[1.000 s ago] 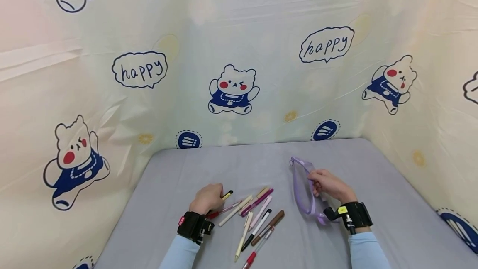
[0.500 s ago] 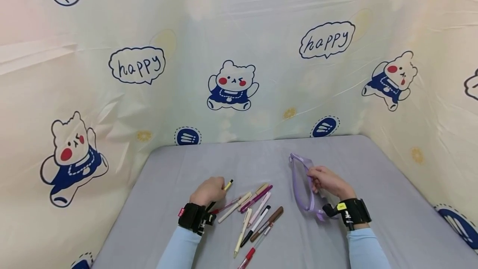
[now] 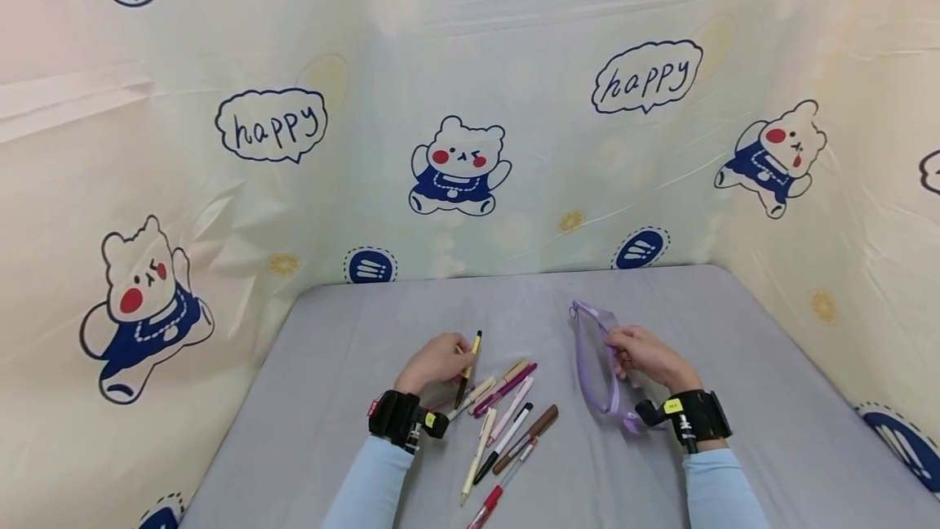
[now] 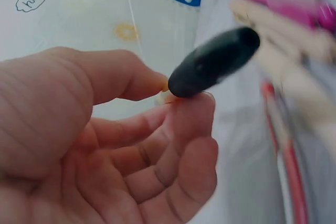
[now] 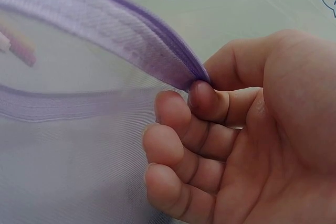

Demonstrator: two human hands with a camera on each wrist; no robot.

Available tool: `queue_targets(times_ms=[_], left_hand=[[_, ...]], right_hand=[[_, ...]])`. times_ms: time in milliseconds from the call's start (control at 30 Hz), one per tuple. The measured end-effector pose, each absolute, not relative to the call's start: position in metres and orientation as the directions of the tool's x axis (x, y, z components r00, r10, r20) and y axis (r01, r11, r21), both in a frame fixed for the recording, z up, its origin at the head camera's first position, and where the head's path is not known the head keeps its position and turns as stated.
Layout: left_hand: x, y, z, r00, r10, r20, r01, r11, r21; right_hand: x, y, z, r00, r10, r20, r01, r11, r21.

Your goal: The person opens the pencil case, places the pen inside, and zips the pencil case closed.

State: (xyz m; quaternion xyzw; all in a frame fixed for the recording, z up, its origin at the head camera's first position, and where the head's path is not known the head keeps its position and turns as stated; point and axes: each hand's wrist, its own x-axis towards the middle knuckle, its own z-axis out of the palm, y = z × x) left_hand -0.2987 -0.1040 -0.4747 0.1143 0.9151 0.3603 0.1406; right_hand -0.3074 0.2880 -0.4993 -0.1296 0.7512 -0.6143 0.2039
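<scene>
Raised just over the left side of a loose heap of pens, my left hand (image 3: 438, 362) pinches a yellow and black pen (image 3: 472, 352) between thumb and fingertips. In the left wrist view the pen's black end (image 4: 215, 62) points toward the camera. On the right, my right hand (image 3: 648, 359) grips the zipped edge of a purple mesh pouch (image 3: 580, 362). The right wrist view shows the pouch's zipper strip (image 5: 152, 40) pinched by thumb and forefinger, its mouth gaping.
Several pens lie between the hands: a magenta pen (image 3: 505, 391), a pink pen (image 3: 512, 413), a brown pen (image 3: 542, 425), a cream pen (image 3: 479, 457) and a red-capped clear pen (image 3: 490, 503). A printed curtain (image 3: 536, 186) encloses the grey-covered table (image 3: 352, 333).
My left hand has lifted the yellow and black pen and carried it rightward, turning it more upright. The right hand holds the pouch in the same place. The head view has tilted slightly downward.
</scene>
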Motion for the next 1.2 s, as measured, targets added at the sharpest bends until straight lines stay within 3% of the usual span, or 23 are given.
queue_targets(times_ms=[500, 867, 1200], left_hand=[[-0.296, -0.035, -0.482, -0.923, 0.343, -0.175, 0.014, 0.483, 0.876], [-0.296, 0.002, -0.48, -0.901, 0.383, -0.206, -0.076, 0.328, 0.942], [-0.308, 0.032, -0.489, -0.888, 0.412, -0.204, -0.083, 0.292, 0.953]], right_hand=[[-0.301, 0.286, -0.51, -0.88, -0.453, -0.143, 0.053, 0.207, -0.977], [-0.303, 0.283, -0.504, -0.887, -0.439, -0.145, 0.038, 0.242, -0.97], [-0.309, 0.285, -0.501, -0.895, -0.412, -0.17, 0.063, 0.262, -0.963]])
